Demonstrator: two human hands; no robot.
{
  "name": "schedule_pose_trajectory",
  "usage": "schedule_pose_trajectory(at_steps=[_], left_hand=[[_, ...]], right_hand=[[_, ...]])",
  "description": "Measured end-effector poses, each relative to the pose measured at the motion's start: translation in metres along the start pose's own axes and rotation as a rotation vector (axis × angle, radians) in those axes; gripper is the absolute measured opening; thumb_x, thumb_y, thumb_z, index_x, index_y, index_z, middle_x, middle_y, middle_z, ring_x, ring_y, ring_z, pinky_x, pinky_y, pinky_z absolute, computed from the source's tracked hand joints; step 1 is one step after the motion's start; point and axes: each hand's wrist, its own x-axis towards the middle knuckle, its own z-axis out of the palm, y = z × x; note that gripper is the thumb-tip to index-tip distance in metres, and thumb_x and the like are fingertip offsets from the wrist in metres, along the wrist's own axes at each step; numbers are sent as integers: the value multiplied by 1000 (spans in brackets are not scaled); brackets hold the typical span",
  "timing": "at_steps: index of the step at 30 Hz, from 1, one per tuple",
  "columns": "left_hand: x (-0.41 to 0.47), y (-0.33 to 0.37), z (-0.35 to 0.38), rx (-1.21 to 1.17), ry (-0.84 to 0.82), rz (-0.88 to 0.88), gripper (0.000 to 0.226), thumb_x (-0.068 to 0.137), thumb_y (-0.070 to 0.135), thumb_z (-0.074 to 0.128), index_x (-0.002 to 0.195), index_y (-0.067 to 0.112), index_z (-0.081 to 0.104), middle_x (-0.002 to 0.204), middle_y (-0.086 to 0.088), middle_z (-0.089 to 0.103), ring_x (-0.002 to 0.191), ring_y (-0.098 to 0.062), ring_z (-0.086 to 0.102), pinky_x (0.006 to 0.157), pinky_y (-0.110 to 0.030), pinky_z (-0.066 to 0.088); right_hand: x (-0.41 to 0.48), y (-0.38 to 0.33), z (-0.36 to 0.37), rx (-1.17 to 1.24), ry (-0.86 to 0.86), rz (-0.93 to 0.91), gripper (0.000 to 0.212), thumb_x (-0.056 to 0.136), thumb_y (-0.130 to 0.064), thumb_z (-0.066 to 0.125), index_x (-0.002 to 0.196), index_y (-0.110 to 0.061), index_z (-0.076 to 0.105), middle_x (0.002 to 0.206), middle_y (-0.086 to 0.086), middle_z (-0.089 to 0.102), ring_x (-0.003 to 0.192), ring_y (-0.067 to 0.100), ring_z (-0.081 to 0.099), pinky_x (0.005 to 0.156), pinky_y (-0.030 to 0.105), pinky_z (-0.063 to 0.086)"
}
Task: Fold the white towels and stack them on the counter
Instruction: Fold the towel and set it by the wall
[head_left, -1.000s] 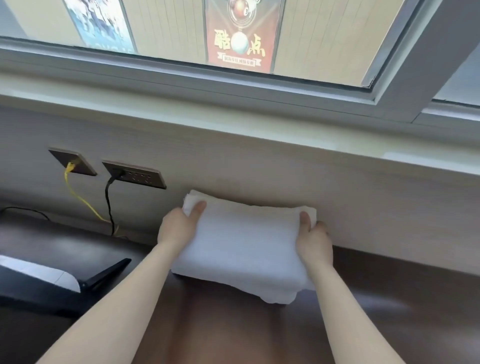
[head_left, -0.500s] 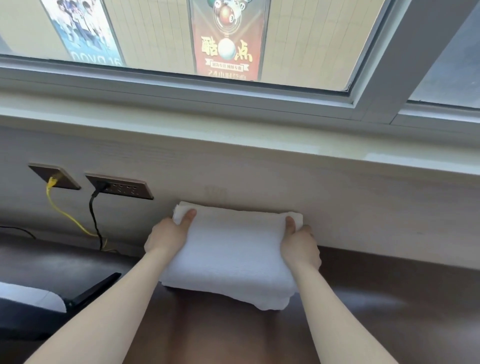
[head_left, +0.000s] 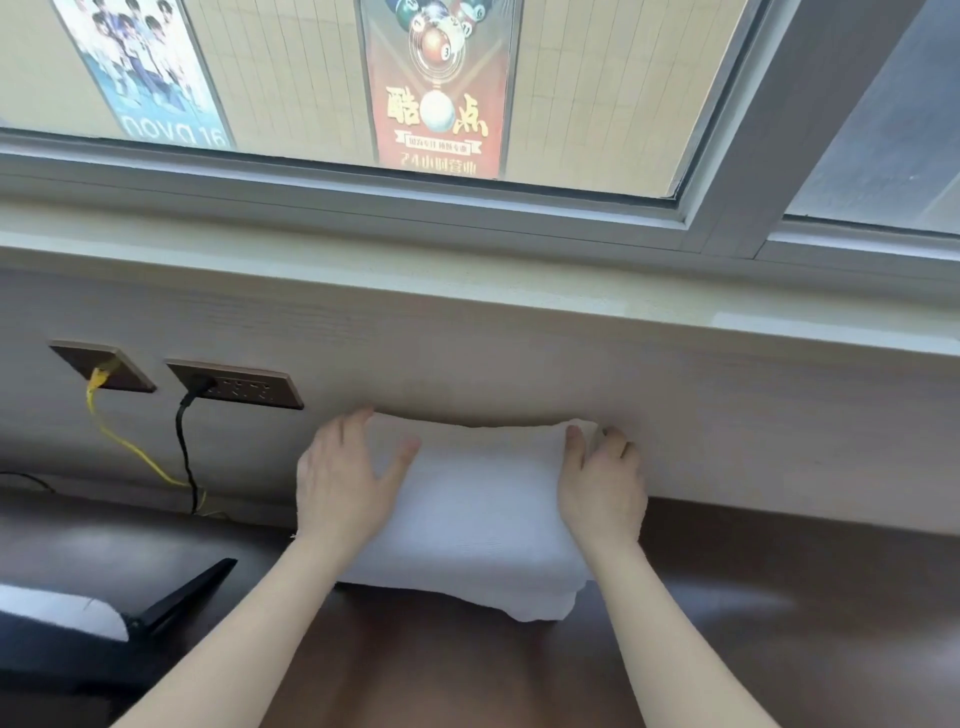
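Note:
A stack of folded white towels (head_left: 478, 519) lies on the dark brown counter (head_left: 779, 623), pushed back against the pale wall panel. My left hand (head_left: 343, 483) rests flat on the stack's left end with the fingers spread apart. My right hand (head_left: 602, 488) cups the right end, thumb on top and fingers around the side. A loose corner of a lower towel sticks out at the front right of the stack.
Two wall sockets (head_left: 234, 387) sit left of the towels, with a yellow cable (head_left: 130, 447) and a black cable (head_left: 184, 447) hanging to the counter. A black object with a white part (head_left: 104, 618) lies at the left edge. A window ledge (head_left: 467, 291) runs above.
The towel stack has been pushed back against the wall. My left hand has opened and spread flat on top; my right hand stays on the right end.

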Motion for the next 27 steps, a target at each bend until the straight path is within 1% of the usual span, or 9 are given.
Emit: schedule_pose_trajectory(at_steps=[2,3,5,8,10,15,22,25,27], left_hand=[[-8,15,5,70,-70,151,78,89,75,27,141,21,49,148,-5,47,142,-26,34,114,-45,28],[-10,20,9,98,-142,177,80,87,77,22,146,27,43,156,-3,37,148,-24,23,119,-44,19],[-12,22,19,146,-294,154,83,85,82,15,153,36,29,166,0,14,153,-19,2,122,-44,2],[-9,16,28,146,-395,83,88,80,87,12,154,41,21,168,1,4,153,-16,-7,122,-44,-8],[-6,13,31,156,-409,84,91,78,90,10,154,42,20,167,2,5,153,-14,-8,121,-45,-11],[0,4,37,156,-432,80,96,72,95,4,153,47,18,167,8,5,152,-11,-8,121,-49,-9],[7,6,40,161,-470,59,93,72,95,8,152,49,20,167,11,4,152,-11,-3,121,-50,-6],[7,10,35,179,-490,65,92,73,92,7,153,48,18,167,10,4,153,-12,-3,121,-51,-5],[8,13,31,199,-513,62,90,76,90,7,154,46,17,167,8,1,153,-14,-4,121,-53,-5]], right_hand=[[-12,-6,-2,-229,132,-292,52,99,-49,40,128,-9,55,123,15,57,109,38,54,89,48,38],[-17,-8,-1,-298,142,-417,52,97,-51,40,125,-12,58,124,12,58,111,36,52,92,50,36],[-24,-7,4,-384,-5,-519,60,95,-61,30,132,-22,54,139,5,49,131,30,40,105,54,26],[-21,4,12,-374,-222,-432,76,89,-73,9,149,-34,33,160,-3,23,150,24,6,119,51,10],[-16,9,15,-322,-256,-414,79,87,-76,5,151,-36,27,163,-5,16,151,22,-2,121,48,12],[-10,16,17,-236,-315,-362,74,86,-79,12,149,-43,24,162,-17,10,150,11,-10,107,44,40],[-1,20,20,-153,-367,-326,65,90,-73,19,148,-45,28,161,-22,12,149,4,-7,102,42,38],[0,19,19,-146,-393,-321,63,92,-71,19,149,-43,28,162,-19,10,149,7,-9,106,42,36],[1,15,15,-148,-403,-338,61,96,-66,20,149,-39,29,163,-15,12,150,10,-7,111,49,30]])
